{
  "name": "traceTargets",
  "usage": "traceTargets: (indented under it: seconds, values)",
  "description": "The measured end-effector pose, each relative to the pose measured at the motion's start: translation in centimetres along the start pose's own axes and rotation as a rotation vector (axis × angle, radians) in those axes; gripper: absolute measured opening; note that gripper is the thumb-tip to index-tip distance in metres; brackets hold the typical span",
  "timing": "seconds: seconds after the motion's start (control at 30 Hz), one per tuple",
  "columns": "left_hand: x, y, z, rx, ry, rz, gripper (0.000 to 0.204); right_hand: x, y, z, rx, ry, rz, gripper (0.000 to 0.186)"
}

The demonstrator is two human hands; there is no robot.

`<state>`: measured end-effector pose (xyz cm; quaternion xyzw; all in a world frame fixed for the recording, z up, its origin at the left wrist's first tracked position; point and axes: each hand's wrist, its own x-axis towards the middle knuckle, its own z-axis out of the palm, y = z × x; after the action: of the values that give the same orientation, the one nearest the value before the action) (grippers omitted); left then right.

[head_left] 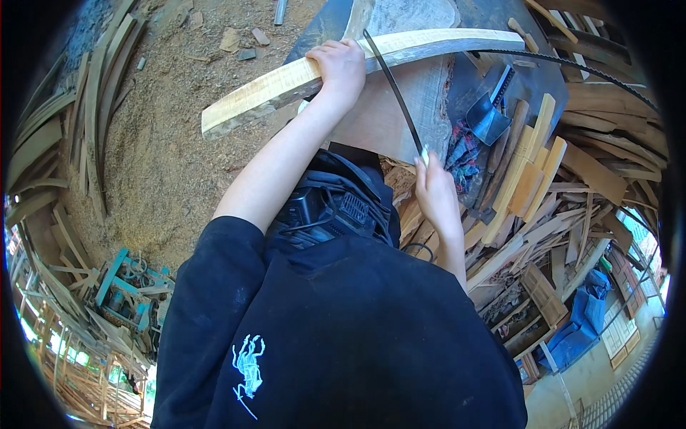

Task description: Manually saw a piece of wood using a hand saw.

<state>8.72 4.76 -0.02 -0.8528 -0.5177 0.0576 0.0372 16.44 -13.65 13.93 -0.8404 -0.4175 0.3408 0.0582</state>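
A long, slightly curved pale board (418, 44) lies slantwise across the work table, its left end jutting out over the sawdust. My left hand (341, 71) is wrapped over the board near its middle. In my right hand (437, 189) is the light handle of a long thin dark blade (395, 96). Its far tip reaches the board just right of my left hand. Whether this blade is a file or a saw cannot be made out. Beneath lies a wide wooden slab (400, 107) on the dark table top (468, 93).
A dark toothed band (572, 61) runs off right from behind the board. On the table's right side are a dark metal blade tool (489, 118), a checked cloth (464, 161) and wood strips (532, 168). Stacked offcuts (550, 236) lie right, planks (93, 121) left, sawdust (164, 143) between.
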Motion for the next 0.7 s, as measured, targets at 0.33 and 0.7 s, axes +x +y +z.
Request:
traceTargets:
  seconds: [0.33,0.7]
  values:
    - [0.0,1.0,-0.1,-0.010,0.033,0.020,0.030,7.6,-1.7,1.7,-0.034,0.074,-0.117,0.026]
    - [0.1,0.6,-0.4,0.000,0.032,0.026,0.030,4.7,-2.4,0.1,-0.058,0.029,-0.026,0.025]
